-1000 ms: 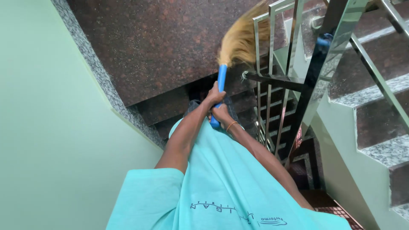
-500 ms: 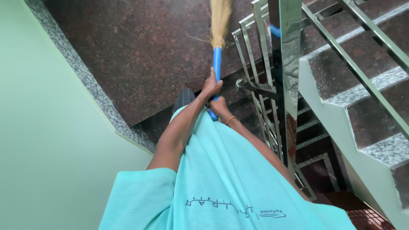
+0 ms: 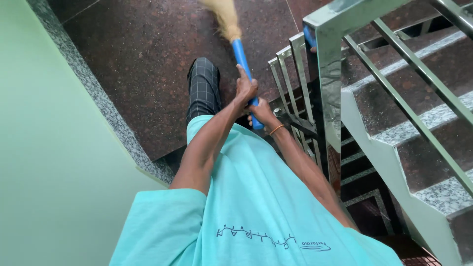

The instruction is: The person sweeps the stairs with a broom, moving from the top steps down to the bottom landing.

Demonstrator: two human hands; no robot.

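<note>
A broom with a blue handle (image 3: pixel 241 56) and straw-coloured bristles (image 3: pixel 222 15) points away from me over the dark speckled stone landing (image 3: pixel 148 59). My left hand (image 3: pixel 245 88) grips the handle higher up. Just below it, my right hand (image 3: pixel 263 112), with a thin orange band at the wrist, is wrapped around the handle's lower end. A leg in dark checked trousers (image 3: pixel 203 88) steps out onto the landing to the left of the broom.
A shiny steel railing (image 3: pixel 325 64) with vertical bars stands right of my hands. Behind it, stone steps (image 3: pixel 419 123) rise at the right. A pale green wall (image 3: pixel 49 162) with a grey speckled skirting (image 3: pixel 98 98) runs along the left.
The broom swung from the right, near the railing, leftward over the landing. My view shifted forward, and the trousered leg has stepped out onto the landing.
</note>
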